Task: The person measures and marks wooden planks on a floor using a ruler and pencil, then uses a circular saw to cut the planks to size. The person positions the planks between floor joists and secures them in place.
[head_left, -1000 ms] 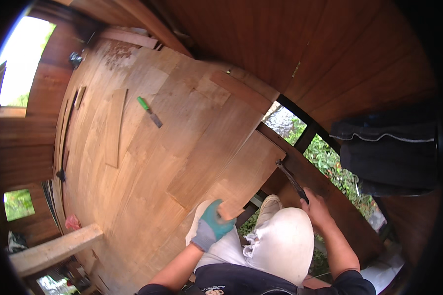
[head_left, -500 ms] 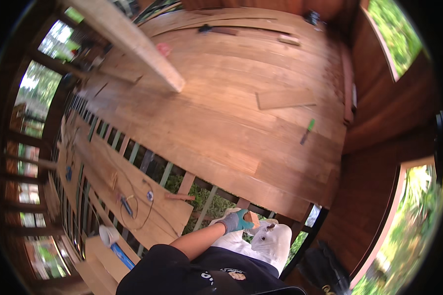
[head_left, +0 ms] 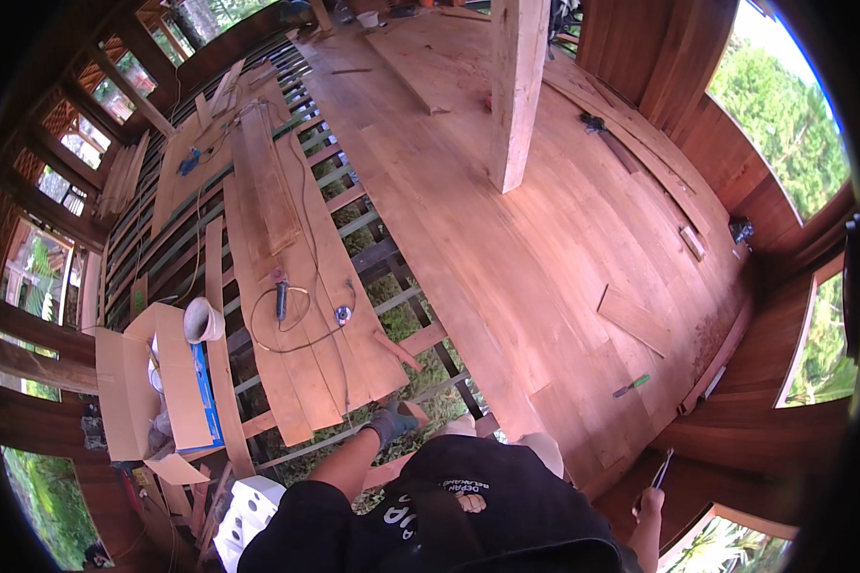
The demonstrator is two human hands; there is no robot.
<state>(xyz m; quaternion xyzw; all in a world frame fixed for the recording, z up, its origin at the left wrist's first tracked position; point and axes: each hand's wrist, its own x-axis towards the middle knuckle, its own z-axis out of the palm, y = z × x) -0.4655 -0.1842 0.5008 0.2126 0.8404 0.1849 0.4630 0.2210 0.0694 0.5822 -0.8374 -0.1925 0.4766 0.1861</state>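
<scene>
Though apart, hands [head_left: 388, 426] [head_left: 649, 504] around block [head_left: 414, 413], tool [head_left: 663, 468]

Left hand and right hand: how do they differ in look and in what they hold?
The left hand is gloved, while the right hand is bare. The left hand holds a short wood block; the right hand holds a slim tool, pointing up in the picture. The left hand shows over the open floor beams, the right hand against the brown wall. Both are closed around something.
</scene>
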